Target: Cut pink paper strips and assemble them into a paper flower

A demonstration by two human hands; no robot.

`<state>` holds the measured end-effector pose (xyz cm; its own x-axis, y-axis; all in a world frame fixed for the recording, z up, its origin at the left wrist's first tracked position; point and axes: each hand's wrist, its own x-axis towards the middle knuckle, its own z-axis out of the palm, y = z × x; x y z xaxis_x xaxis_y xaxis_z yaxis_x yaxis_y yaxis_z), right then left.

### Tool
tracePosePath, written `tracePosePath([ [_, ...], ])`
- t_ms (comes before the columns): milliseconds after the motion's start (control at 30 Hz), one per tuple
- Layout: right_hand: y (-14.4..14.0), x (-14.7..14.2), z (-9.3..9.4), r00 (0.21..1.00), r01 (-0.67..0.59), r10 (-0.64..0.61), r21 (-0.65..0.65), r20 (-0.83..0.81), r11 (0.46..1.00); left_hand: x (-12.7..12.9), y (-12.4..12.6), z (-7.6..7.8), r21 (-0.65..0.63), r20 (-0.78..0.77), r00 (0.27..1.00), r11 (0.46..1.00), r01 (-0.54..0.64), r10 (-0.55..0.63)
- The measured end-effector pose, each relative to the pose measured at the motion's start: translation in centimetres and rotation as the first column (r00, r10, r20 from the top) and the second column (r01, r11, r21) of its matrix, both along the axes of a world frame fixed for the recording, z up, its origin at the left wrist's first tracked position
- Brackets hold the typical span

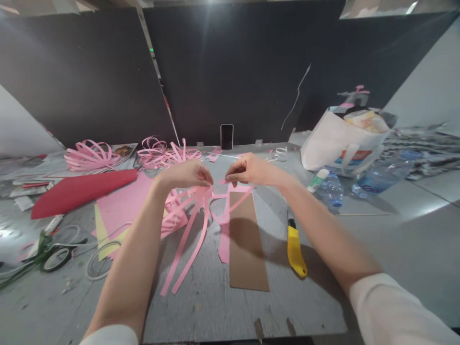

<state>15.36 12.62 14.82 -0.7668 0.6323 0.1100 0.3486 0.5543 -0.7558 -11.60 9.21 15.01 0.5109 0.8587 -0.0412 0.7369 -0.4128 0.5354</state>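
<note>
My left hand [192, 173] pinches the gathered ends of several pink paper strips [192, 227], which fan out and hang down onto the table. Close by on the right, my right hand [247, 170] has its thumb and fingers closed on a pink paper strip [223, 182]. Below the hands lies a brown cardboard rectangle [247, 244], partly over a piece of pink paper [224, 242]. To its right rests a yellow utility knife [296, 251], its tip pointing away from me.
Pink strip loops [91, 155], red paper [82, 191], scissors [57, 258] and a cable [100, 261] lie left. At right stand a white bag [330, 139], a glue stick [318, 180] and plastic bottles [386, 175]. A phone [226, 136] leans against the dark panel behind.
</note>
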Motion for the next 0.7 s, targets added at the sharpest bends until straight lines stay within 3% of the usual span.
tracePosePath([
  [200, 0.6, -0.8, -1.2, 1.000, -0.007, 0.004, 0.098, 0.027, 0.995, 0.6, 0.0, -0.3, -0.015, 0.005, 0.999, 0.999, 0.050, -0.050],
  [433, 0.4, -1.9, -2.0, 0.999, 0.038, -0.039, 0.079, 0.001, 0.996, 1.2, -0.7, 0.1, 0.014, -0.007, 0.999, 0.999, 0.045, -0.045],
  [700, 0.5, -2.2, -2.6, 0.997, 0.069, -0.066, 0.095, -0.036, 0.993, 1.2, -0.9, 0.5, -0.043, -0.038, 0.999, 0.999, 0.011, -0.012],
])
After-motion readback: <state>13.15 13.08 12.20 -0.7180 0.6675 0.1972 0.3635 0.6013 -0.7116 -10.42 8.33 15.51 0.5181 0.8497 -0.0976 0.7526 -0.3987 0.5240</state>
